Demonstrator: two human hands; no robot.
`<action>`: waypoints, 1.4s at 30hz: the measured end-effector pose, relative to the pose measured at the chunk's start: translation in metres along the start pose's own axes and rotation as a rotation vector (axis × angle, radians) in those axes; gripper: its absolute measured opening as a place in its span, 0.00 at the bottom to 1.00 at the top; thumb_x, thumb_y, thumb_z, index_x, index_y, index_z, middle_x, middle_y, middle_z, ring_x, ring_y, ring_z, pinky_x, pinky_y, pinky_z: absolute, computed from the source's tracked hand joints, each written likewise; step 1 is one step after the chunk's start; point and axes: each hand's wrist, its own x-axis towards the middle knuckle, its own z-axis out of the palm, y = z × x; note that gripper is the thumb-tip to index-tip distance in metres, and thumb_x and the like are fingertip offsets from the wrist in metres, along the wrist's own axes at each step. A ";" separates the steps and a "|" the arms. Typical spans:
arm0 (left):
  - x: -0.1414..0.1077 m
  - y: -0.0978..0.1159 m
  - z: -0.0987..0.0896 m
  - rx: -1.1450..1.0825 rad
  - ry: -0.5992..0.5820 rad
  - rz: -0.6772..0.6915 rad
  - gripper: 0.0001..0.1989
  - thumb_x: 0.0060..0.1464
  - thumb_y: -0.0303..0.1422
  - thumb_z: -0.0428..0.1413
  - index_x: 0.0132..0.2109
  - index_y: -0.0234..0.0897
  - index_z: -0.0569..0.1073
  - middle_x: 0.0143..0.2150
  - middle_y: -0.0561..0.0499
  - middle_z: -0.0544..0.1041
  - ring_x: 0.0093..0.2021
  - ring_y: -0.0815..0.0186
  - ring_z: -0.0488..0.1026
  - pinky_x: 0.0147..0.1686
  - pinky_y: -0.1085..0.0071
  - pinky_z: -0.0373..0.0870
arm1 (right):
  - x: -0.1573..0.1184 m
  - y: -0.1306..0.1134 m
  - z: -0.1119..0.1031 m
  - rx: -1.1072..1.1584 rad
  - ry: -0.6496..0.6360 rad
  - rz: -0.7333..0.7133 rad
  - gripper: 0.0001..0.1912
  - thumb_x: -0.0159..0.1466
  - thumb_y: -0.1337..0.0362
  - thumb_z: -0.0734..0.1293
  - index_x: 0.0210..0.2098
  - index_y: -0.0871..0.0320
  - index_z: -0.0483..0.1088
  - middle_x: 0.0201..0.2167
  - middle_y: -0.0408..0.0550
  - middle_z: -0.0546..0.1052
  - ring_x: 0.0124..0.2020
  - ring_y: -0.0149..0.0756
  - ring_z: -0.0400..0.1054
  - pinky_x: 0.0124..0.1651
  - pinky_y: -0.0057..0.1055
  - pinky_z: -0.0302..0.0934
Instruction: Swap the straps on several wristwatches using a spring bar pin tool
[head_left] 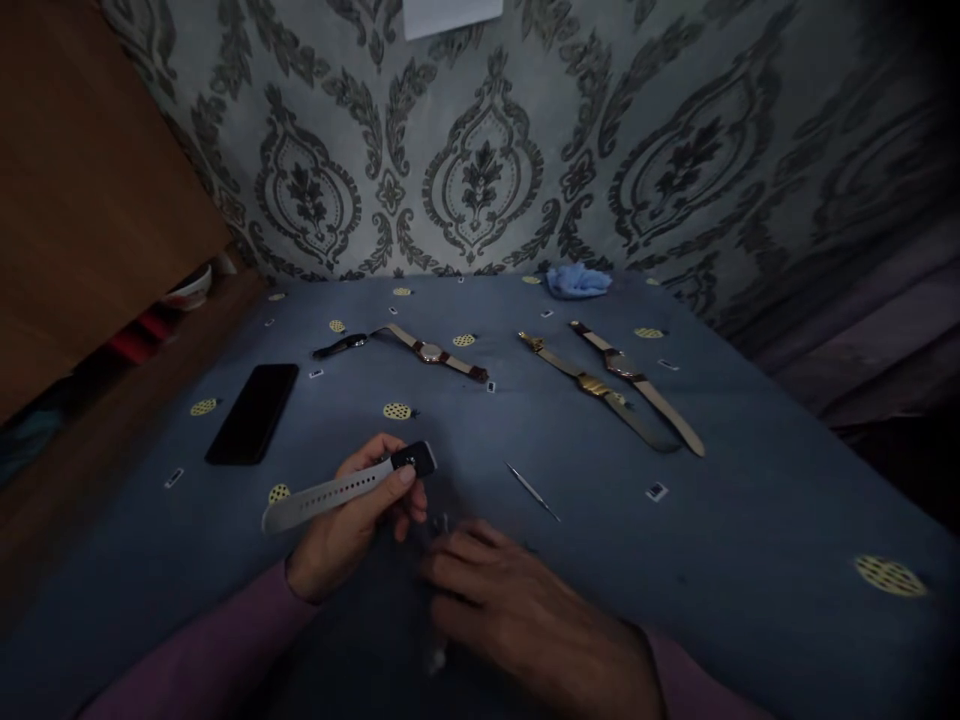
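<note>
Spanning the view, a patterned table (750, 540) carries the work; a bowl-like vessel (191, 290) on the left shelf keeps its contents unseen. The right hand (510, 600) is blurred, its grip impossible to tell. The left hand (360, 510) pinches a smartwatch (421, 457) above the cloth. One grey strap (322, 502) extends from it; the opposite end looks bare (seemingly half strapped). A slender metal tool (532, 491) lies apart from both hands.

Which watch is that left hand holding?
The smartwatch with the black case and pale, hole-punched strap: the left hand grips it. The gold watch and two brown-and-beige watches lie on the blue tablecloth.
</note>
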 end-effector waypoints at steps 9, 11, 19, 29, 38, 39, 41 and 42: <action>0.000 0.004 0.000 -0.146 0.027 -0.023 0.16 0.53 0.39 0.64 0.41 0.36 0.68 0.26 0.54 0.73 0.32 0.67 0.76 0.21 0.82 0.65 | -0.002 -0.002 -0.013 0.581 0.385 0.378 0.15 0.69 0.67 0.60 0.54 0.55 0.65 0.37 0.47 0.78 0.39 0.35 0.72 0.42 0.34 0.66; 0.000 0.004 0.001 -0.199 0.010 -0.008 0.16 0.52 0.38 0.64 0.41 0.36 0.68 0.26 0.54 0.73 0.31 0.69 0.75 0.22 0.81 0.67 | 0.000 -0.003 -0.015 0.821 0.495 0.482 0.19 0.67 0.65 0.63 0.57 0.54 0.62 0.34 0.45 0.78 0.35 0.34 0.74 0.36 0.31 0.67; -0.001 -0.001 -0.009 -0.375 -0.160 -0.132 0.17 0.54 0.37 0.63 0.47 0.39 0.67 0.26 0.55 0.74 0.23 0.70 0.75 0.14 0.84 0.59 | 0.006 0.006 -0.030 1.679 0.662 0.698 0.14 0.60 0.57 0.71 0.43 0.56 0.73 0.38 0.50 0.81 0.31 0.32 0.77 0.22 0.20 0.63; -0.001 0.005 -0.009 -0.498 -0.349 -0.142 0.14 0.59 0.35 0.59 0.51 0.40 0.71 0.21 0.59 0.64 0.14 0.79 0.55 0.13 0.84 0.53 | 0.007 0.010 -0.014 1.518 0.724 0.808 0.18 0.50 0.57 0.78 0.31 0.58 0.70 0.21 0.43 0.78 0.18 0.29 0.71 0.19 0.22 0.59; -0.004 0.001 -0.008 -0.330 -0.295 -0.190 0.15 0.58 0.38 0.59 0.50 0.39 0.69 0.20 0.58 0.67 0.14 0.78 0.60 0.14 0.83 0.50 | 0.006 0.009 -0.017 1.159 0.860 0.776 0.15 0.55 0.55 0.73 0.23 0.57 0.67 0.17 0.36 0.62 0.19 0.25 0.53 0.20 0.24 0.48; -0.004 0.000 -0.008 -0.296 -0.287 -0.197 0.16 0.58 0.38 0.59 0.51 0.40 0.68 0.21 0.58 0.68 0.14 0.77 0.61 0.14 0.82 0.50 | 0.006 0.009 -0.017 1.209 0.863 0.783 0.15 0.55 0.55 0.73 0.25 0.57 0.67 0.18 0.36 0.61 0.18 0.24 0.52 0.19 0.23 0.47; -0.006 0.000 -0.006 -0.247 -0.280 -0.208 0.16 0.58 0.39 0.58 0.51 0.40 0.68 0.20 0.58 0.69 0.14 0.77 0.63 0.14 0.82 0.50 | 0.006 0.007 -0.018 1.296 0.836 0.814 0.14 0.56 0.55 0.73 0.30 0.57 0.68 0.20 0.36 0.61 0.19 0.23 0.51 0.20 0.23 0.47; -0.006 0.001 -0.005 -0.226 -0.281 -0.213 0.16 0.58 0.40 0.58 0.50 0.40 0.67 0.20 0.58 0.69 0.14 0.76 0.63 0.14 0.82 0.50 | 0.006 0.007 -0.018 1.325 0.817 0.820 0.14 0.57 0.55 0.72 0.32 0.58 0.69 0.20 0.36 0.61 0.19 0.23 0.52 0.20 0.23 0.47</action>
